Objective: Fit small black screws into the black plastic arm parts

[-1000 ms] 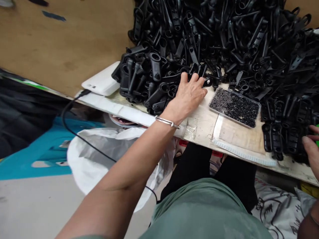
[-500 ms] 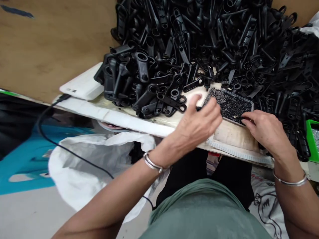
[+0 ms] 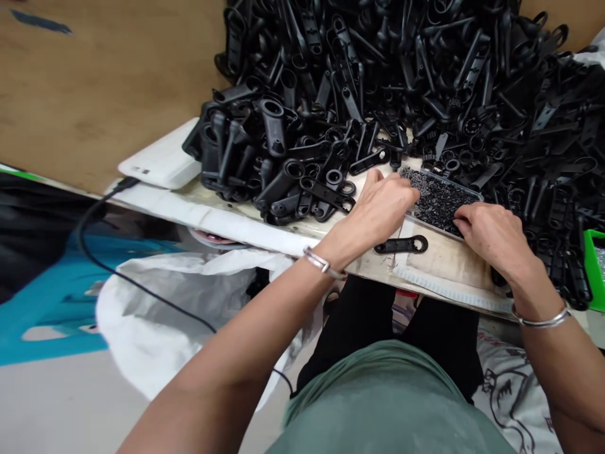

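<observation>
A shallow clear tray (image 3: 442, 197) full of tiny black parts sits on the worktable. Over its left corner is my left hand (image 3: 385, 203), fingers bent together and pointing down; what they hold, if anything, is hidden. My right hand (image 3: 494, 234) is at the tray's right front corner, thumb and fingertips pinched, and any small part between them cannot be seen. In front of the tray, a flat black plastic handle piece (image 3: 401, 245) with a ring end lies by itself on the table, below my left hand and touched by neither hand.
Black plastic handles (image 3: 359, 69) are heaped high behind the tray, with more on both sides. A white device (image 3: 163, 157) with a black cable (image 3: 142, 293) stands at left. A green bin (image 3: 594, 268) is at far right. Below the edge hangs a white bag (image 3: 189, 302).
My left hand moved up and right to the tray, its spread fingers drawing together. The black handle piece, earlier mostly hidden, now shows on the table. My right hand shifted slightly left.
</observation>
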{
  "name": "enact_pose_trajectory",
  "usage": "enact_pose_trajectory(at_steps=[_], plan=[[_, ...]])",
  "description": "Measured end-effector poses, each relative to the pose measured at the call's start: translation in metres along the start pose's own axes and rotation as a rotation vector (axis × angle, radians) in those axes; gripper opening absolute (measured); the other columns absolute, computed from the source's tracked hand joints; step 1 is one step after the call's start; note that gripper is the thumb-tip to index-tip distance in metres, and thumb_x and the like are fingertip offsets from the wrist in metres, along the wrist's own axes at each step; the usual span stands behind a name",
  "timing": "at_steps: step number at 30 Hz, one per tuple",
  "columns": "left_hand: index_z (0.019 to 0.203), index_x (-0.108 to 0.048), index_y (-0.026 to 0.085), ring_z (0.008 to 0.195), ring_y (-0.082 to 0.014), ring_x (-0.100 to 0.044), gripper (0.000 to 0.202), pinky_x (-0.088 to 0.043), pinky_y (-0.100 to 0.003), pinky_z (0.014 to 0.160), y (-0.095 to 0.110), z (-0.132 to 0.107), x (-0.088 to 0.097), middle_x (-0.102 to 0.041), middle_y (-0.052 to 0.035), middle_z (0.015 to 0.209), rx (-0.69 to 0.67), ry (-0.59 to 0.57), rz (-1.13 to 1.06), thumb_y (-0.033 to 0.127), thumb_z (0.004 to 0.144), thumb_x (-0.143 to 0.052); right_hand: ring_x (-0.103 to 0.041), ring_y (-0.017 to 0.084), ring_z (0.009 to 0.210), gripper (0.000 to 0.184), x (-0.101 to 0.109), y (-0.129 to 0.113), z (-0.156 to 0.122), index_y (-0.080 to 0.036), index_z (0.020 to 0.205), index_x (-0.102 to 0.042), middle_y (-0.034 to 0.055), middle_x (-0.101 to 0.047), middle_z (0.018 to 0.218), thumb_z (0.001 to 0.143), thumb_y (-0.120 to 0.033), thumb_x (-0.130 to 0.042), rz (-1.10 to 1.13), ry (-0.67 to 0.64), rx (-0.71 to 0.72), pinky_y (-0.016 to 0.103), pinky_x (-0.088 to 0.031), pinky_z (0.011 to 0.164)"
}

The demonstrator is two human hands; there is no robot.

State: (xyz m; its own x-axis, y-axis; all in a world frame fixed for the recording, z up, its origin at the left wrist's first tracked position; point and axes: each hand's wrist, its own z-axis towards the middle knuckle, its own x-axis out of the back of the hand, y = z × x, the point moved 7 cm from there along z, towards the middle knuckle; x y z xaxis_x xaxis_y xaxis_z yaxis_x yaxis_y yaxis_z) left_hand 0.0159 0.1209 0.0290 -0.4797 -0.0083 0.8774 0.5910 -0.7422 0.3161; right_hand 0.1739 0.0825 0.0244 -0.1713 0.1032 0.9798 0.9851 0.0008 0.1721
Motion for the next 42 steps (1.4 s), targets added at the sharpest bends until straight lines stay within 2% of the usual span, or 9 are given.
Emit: enact_pose_trajectory(at_steps=[7,12,18,21,25,28,32,37,42], plan=[[0.065,-0.063,0.015,0.085,-0.0218,-0.059,0.029,-0.032,-0.049,0.101,-0.017,0.035,-0.035,-0.057,-0.0031,0.067,0.070,-0.204,0.055,0.001,0.081,-0.044,-0.068,0.022,0.075,0.019,0.020,0.016,-0.015,-0.019,0.094,-0.073,0.0050,-0.073,0.081,0.083,-0.020,-0.058,0.389,0.228,-0.002,0.033,-0.047,0.070],[0.069,-0.063,0.015,0.089,-0.0218,-0.061,0.023,-0.037,-0.046,0.099,-0.019,0.031,-0.029,-0.061,-0.0033,0.073,0.068,-0.204,0.047,0.002,0.079,-0.047,-0.065,0.017,0.067,0.010,0.022,0.023,-0.027,-0.022,0.086,-0.072,0.0017,-0.071,0.075,0.081,-0.025,-0.064,0.670,0.283,-0.010,0.031,-0.049,0.067],[0.076,-0.068,0.016,0.080,-0.0178,-0.063,0.019,-0.047,-0.032,0.083,-0.024,0.028,-0.008,-0.064,-0.0008,0.072,0.194,-0.104,-0.189,0.005,0.076,-0.053,-0.062,0.015,0.060,0.008,0.014,0.019,-0.036,-0.023,0.084,-0.073,0.0002,-0.068,0.070,0.076,-0.025,-0.073,1.120,0.274,-0.060,0.029,-0.051,0.056],[0.070,-0.069,0.015,0.074,-0.0172,-0.064,0.020,-0.048,-0.030,0.075,-0.027,0.024,-0.002,-0.065,-0.0004,0.069,0.264,-0.010,-0.301,0.001,0.070,-0.055,-0.061,0.014,0.055,0.009,0.009,0.015,-0.039,-0.024,0.082,-0.073,-0.0008,-0.066,0.065,0.073,-0.023,-0.076,1.264,0.274,-0.090,0.029,-0.052,0.053],[0.072,-0.071,0.015,0.068,-0.0147,-0.062,0.019,-0.050,-0.029,0.070,-0.027,0.012,0.005,-0.068,-0.0004,0.070,0.249,0.152,-0.541,0.001,0.069,-0.058,-0.062,0.013,0.055,0.012,0.002,0.005,-0.043,-0.022,0.083,-0.074,-0.0007,-0.067,0.065,0.072,-0.021,-0.079,1.375,0.263,-0.086,0.028,-0.055,0.055],[0.080,-0.072,0.014,0.072,-0.0140,-0.064,0.020,-0.051,-0.027,0.070,-0.024,-0.005,0.009,-0.072,-0.0013,0.077,0.233,0.200,-0.607,0.001,0.072,-0.060,-0.062,0.014,0.055,0.010,-0.005,-0.006,-0.045,-0.020,0.083,-0.073,-0.0005,-0.067,0.064,0.074,-0.023,-0.077,1.372,0.220,-0.076,0.027,-0.054,0.053],[0.085,-0.074,0.016,0.080,-0.0154,-0.068,0.017,-0.052,-0.027,0.077,-0.013,-0.032,0.010,-0.075,-0.0011,0.084,0.238,0.214,-0.475,0.006,0.081,-0.060,-0.062,0.014,0.059,0.011,-0.010,-0.028,-0.048,-0.020,0.088,-0.073,0.0015,-0.071,0.073,0.079,-0.026,-0.070,1.163,0.218,-0.022,0.028,-0.052,0.058],[0.091,-0.073,0.014,0.086,-0.0179,-0.070,0.016,-0.053,-0.028,0.081,0.002,-0.056,-0.007,-0.076,-0.0051,0.091,0.196,0.234,-0.369,0.008,0.087,-0.058,-0.066,0.017,0.070,0.017,-0.008,-0.058,-0.049,-0.019,0.094,-0.073,0.0056,-0.075,0.088,0.088,-0.023,-0.058,0.735,0.317,0.082,0.032,-0.051,0.073],[0.088,-0.071,0.013,0.080,-0.0139,-0.067,0.019,-0.051,-0.024,0.076,0.005,-0.062,-0.020,-0.073,-0.0031,0.083,0.153,0.251,-0.368,0.004,0.088,-0.054,-0.067,0.019,0.068,0.020,-0.011,-0.063,-0.043,-0.018,0.092,-0.073,0.0052,-0.074,0.077,0.085,-0.021,-0.055,0.636,0.295,0.089,0.031,-0.050,0.071]])
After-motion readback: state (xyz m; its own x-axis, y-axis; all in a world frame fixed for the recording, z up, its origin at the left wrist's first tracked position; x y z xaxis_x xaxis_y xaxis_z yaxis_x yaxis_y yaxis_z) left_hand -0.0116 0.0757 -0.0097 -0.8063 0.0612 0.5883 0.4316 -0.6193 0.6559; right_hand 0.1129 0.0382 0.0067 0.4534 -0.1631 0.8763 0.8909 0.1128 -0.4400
